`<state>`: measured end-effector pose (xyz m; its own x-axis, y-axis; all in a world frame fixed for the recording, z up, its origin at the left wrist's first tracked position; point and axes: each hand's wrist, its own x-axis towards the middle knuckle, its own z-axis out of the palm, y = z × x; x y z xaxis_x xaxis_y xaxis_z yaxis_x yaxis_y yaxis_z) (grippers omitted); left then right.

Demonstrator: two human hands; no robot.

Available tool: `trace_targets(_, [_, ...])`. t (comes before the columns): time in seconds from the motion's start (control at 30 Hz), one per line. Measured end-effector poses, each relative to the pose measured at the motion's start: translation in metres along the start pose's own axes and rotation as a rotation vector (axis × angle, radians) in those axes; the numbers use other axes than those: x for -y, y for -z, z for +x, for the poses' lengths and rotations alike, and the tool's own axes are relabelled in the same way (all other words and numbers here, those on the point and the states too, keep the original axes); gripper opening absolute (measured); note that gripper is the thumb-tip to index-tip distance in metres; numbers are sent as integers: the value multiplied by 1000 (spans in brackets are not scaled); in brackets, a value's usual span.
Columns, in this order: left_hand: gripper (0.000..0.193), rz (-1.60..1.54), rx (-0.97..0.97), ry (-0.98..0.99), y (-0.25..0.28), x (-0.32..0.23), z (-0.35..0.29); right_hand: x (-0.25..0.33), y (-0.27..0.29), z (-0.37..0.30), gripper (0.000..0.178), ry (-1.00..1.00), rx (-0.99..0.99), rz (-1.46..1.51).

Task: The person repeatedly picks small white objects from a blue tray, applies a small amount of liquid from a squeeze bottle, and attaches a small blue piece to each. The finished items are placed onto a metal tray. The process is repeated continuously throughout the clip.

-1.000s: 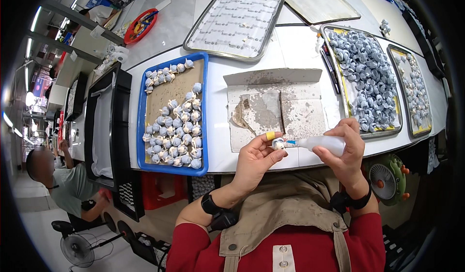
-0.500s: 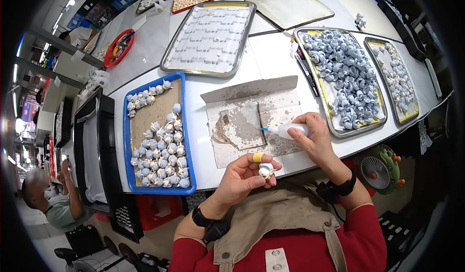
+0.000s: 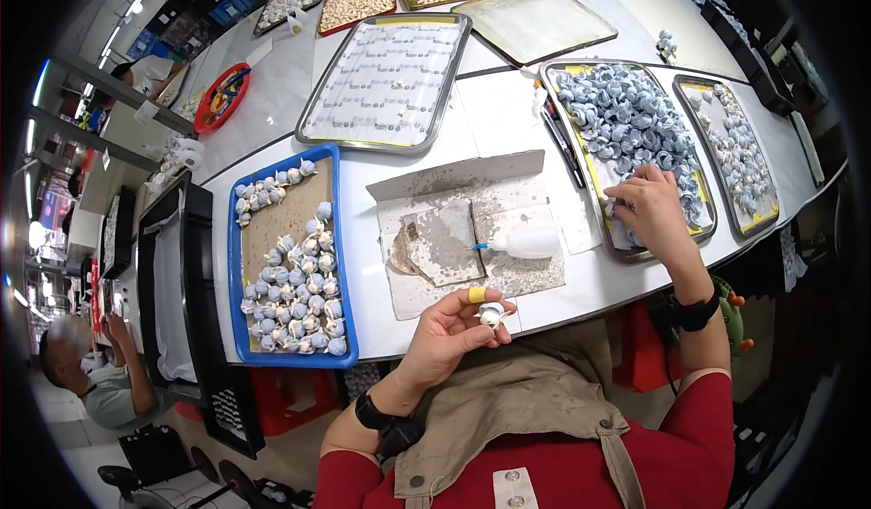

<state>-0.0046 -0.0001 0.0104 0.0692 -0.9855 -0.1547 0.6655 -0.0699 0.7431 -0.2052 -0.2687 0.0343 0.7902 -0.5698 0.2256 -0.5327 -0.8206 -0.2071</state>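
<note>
Between the thumb and fingers of my left hand (image 3: 452, 332) is a small white-and-blue figurine (image 3: 492, 315), held near the table's front edge. A yellow band wraps one finger. My right hand (image 3: 655, 214) reaches over the near left part of a metal tray (image 3: 594, 182) heaped with grey-blue curved shell pieces (image 3: 635, 114). Its fingertips close on what looks like one grey-blue shell piece, mostly hidden by the fingers. A white squeeze bottle (image 3: 531, 242) with a thin blue tip lies on the stained cardboard (image 3: 413, 282) in front of me.
To the left, a blue tray (image 3: 337, 237) holds rows of small blue-and-white figurines. A paper-lined metal tray (image 3: 386, 78) lies farther back. Dark pens (image 3: 564, 146) rest beside the shell tray, and another tray of figurines (image 3: 739, 155) stands at the right. A person (image 3: 113, 373) sits at far left.
My right hand has let go of the squeeze bottle, which now lies on the cardboard, and has moved right to the shell tray. My left hand keeps the figurine.
</note>
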Motion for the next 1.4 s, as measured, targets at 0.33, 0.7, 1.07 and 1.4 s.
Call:
trace_targets(0.33, [41,-20,-86,63,-2,3,0,-9,-19,11,22,20,-276,328])
trace_targets(0.7, [42,-8,-92,87,0,5,0,-18,-23,7,20,-137,-312,332])
trace_targets(1.07, [49,119,-216,-88,1,9,5,71,-8,-23,13,-298,208,1398])
trace_targets(1.4, [53,266,-158,-190,-8,4,-2,146,-28,-37,18,-339,420,1670])
